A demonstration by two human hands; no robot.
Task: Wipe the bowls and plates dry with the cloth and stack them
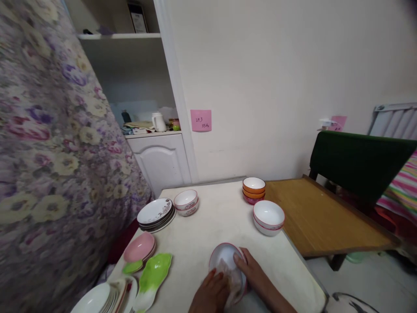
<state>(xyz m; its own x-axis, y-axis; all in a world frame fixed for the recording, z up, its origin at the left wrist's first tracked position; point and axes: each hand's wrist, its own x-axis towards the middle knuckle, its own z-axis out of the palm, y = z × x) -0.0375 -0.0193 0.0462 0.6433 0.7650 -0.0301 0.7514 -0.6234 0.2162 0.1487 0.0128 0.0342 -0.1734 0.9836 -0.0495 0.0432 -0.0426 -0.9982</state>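
Note:
My right hand (252,271) grips the rim of a white bowl with a red edge (224,256), tilted up on the near part of the white table (215,217). My left hand (211,293) is closed on a crumpled pale cloth (232,278) pressed inside the bowl. Both hands are at the bottom centre of the view.
On the table: stacked white bowls (269,216), an orange and red bowl stack (253,189), two patterned bowls (186,202), a plate stack (155,213), a pink dish (140,247), a green leaf-shaped dish (153,278), white plates (97,300). Wooden table (322,217) and dark chair (358,161) right; floral fabric (48,152) left.

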